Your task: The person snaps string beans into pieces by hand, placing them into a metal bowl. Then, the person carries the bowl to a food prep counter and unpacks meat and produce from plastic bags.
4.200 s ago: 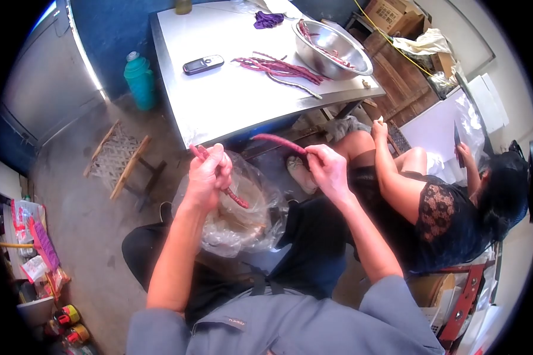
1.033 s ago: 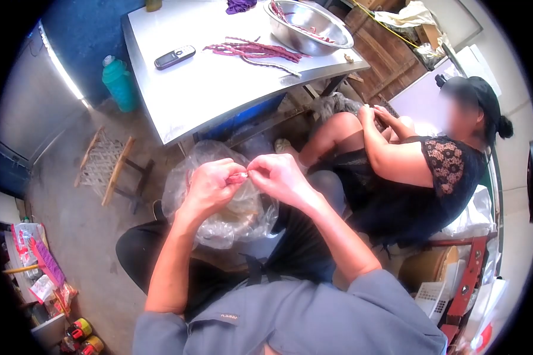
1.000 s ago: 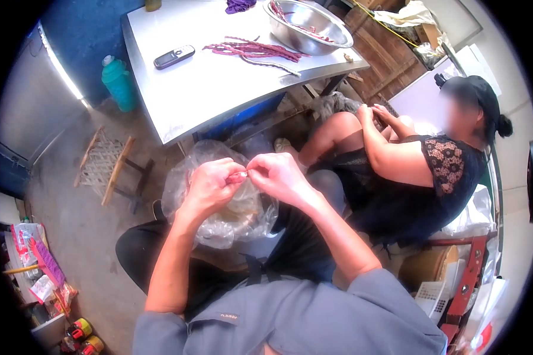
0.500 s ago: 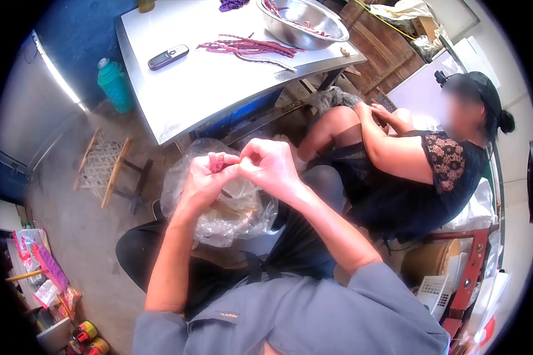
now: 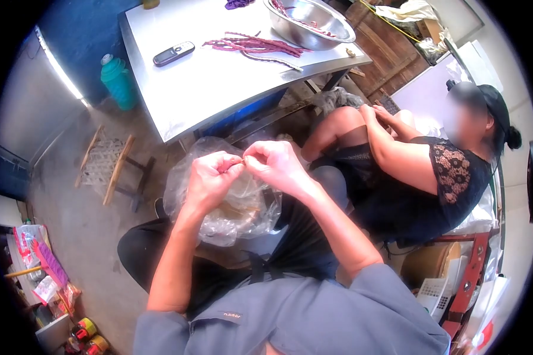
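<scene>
Left hand [image 5: 210,177] and right hand [image 5: 275,168] meeting at frame centre, fingers of both pinched on a short bean piece [image 5: 241,160], lying left-right, above plastic bag [image 5: 219,219].

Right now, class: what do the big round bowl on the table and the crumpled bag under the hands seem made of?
Round bowl: probably stainless steel, shiny and reflective. Crumpled bag: thin clear plastic film, glossy, creased, see-through beneath both hands.

bean piece [image 5: 241,160] mostly hidden btwn fingertips, bowl [image 5: 331,29] top cut off, co-worker's hands [image 5: 378,111] too small
</scene>
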{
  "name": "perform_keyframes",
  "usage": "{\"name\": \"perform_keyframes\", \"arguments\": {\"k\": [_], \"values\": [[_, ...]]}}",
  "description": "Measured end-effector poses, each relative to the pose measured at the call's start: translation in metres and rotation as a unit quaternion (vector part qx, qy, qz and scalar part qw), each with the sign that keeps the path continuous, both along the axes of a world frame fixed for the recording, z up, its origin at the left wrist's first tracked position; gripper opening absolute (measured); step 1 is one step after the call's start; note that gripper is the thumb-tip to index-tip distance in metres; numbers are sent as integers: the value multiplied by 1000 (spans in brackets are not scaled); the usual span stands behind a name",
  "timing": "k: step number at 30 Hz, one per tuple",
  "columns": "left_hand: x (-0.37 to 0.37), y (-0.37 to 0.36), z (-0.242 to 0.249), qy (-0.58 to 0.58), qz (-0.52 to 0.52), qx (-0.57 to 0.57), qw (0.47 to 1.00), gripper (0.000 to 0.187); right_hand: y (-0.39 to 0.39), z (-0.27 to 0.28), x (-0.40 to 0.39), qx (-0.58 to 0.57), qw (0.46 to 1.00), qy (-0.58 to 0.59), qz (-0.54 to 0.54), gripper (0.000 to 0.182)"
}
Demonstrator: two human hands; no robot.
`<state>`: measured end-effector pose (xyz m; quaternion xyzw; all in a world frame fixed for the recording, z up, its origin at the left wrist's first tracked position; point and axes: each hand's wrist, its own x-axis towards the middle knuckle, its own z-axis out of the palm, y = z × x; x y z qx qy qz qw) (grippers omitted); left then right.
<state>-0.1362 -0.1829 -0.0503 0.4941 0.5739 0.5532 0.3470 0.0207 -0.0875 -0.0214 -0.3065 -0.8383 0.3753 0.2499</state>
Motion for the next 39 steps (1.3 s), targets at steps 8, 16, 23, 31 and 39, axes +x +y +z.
{"name": "perform_keyframes", "arguments": {"k": [8,16,23,31,39], "values": [[11,-1,9,212,6,97,972,13,-3,7,1,191,979,-69,32,13],[22,1,6,174,69,90,978,13,-19,-21,-11,21,981,115,-153,11],[24,-2,-20,-41,13,1,999,16,39,-24,0,-281,897,234,-251,16],[-1,3,13,-267,-31,-63,961,13,67,-26,11,-155,981,45,-108,16],[-1,5,14,-386,-20,-38,922,12,159,-7,-6,273,939,32,-206,15]]}}
